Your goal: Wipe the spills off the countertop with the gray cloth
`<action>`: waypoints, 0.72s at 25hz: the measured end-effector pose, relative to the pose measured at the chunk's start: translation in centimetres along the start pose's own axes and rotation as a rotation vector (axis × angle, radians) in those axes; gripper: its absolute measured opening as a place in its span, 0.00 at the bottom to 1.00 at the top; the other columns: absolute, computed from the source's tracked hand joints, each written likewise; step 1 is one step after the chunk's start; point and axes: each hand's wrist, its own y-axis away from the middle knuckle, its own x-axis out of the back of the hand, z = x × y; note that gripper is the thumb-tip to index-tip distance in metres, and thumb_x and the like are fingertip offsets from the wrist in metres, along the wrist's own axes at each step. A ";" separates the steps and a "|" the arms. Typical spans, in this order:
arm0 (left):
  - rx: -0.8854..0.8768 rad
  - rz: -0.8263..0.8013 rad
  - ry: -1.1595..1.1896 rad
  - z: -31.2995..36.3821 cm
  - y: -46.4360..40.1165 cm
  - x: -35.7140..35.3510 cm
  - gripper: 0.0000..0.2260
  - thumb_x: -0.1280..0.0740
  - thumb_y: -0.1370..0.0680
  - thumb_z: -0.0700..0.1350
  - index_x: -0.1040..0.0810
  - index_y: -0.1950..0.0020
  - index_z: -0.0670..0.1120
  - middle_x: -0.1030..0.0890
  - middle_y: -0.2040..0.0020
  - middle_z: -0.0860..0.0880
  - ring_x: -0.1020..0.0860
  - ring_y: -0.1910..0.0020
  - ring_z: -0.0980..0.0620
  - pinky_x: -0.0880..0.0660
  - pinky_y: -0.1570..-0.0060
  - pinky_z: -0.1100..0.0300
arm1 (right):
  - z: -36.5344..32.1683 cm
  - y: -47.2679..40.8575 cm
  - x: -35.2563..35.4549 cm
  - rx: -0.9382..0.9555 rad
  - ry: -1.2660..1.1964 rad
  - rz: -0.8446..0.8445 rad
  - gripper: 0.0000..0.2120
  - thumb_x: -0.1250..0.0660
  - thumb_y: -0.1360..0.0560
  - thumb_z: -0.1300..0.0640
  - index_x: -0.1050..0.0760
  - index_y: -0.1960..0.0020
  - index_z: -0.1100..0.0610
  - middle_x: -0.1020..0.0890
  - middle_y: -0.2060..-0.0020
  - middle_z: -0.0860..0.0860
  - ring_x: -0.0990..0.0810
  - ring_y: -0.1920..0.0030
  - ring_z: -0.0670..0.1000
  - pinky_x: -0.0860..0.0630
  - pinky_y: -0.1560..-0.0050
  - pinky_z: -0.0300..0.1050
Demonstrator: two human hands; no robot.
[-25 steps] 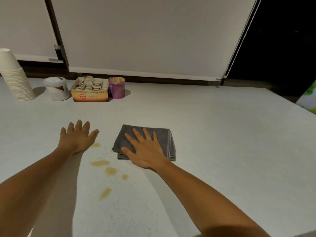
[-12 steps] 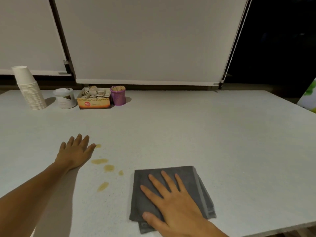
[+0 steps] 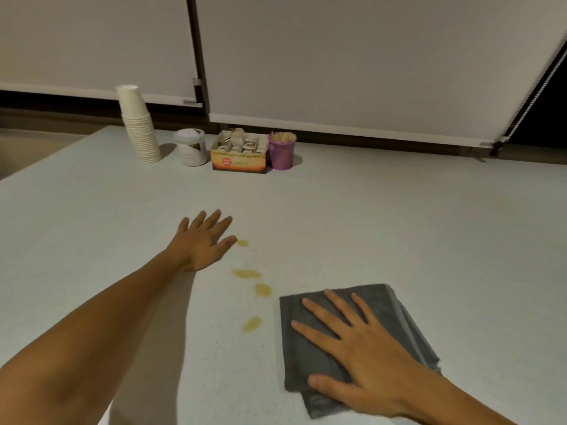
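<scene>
At the back of the counter (image 3: pixel 399 225) you have four containers in a row: a stack of white paper cups (image 3: pixel 138 125), inverted; a white tub (image 3: pixel 190 146) with its lid on, contents hidden; an open orange box (image 3: pixel 240 154) packed with small sachets; and a purple mesh pot (image 3: pixel 281 150) full of wooden sticks, standing just beside the box. The box and pot look to be touching; the tub stands slightly apart from the cups. Your right hand (image 3: pixel 365 360) lies flat on the cloth (image 3: pixel 310 357), fingers spread and straight, palm down, pressing rather than gripping; thumb at the near left edge. The cloth is grey, folded to a rough rectangle with layered edges showing on its right side, nap soft and matte. It sits on the near right part of the counter, just right of the spills (image 3: pixel 247 273). Your left hand (image 3: pixel 202 240) rests palm down on the bare counter, fingers extended and slightly fanned, holding nothing; its thumb tip is just beside the farthest spot. Spills: four yellowish-brown patches, irregular ovals, in a loose line running from far to near between your hands, none under the cloth as far as visible. Counter surface is pale, finely speckled, smooth.
</scene>
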 end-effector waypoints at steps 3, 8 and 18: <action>0.022 0.021 0.022 -0.1 -0.7 -0.2 0.38 0.66 0.29 0.73 0.54 0.21 0.60 0.54 0.19 0.51 0.56 0.21 0.45 0.58 0.25 0.40 | 0.8 -5.1 0.3 -0.058 -0.006 0.012 0.33 0.56 0.22 0.24 0.61 0.21 0.31 0.58 0.18 0.40 0.65 0.19 0.51 0.64 0.23 0.65; 0.074 0.029 0.017 -0.4 -1.4 -0.2 0.40 0.69 0.31 0.73 0.55 0.21 0.59 0.56 0.19 0.49 0.58 0.21 0.43 0.60 0.25 0.39 | 3.5 -15.3 0.4 -0.161 -0.008 0.014 0.36 0.64 0.25 0.22 0.62 0.21 0.32 0.57 0.18 0.42 0.61 0.19 0.53 0.62 0.23 0.67; 0.148 0.092 0.017 -1.0 -3.8 -0.7 0.34 0.63 0.25 0.68 0.52 0.21 0.56 0.54 0.19 0.46 0.57 0.21 0.42 0.61 0.27 0.36 | 7.4 -32.9 0.7 -0.474 -0.021 0.070 0.41 0.62 0.26 0.23 0.53 0.18 0.40 0.52 0.17 0.49 0.54 0.19 0.63 0.59 0.27 0.73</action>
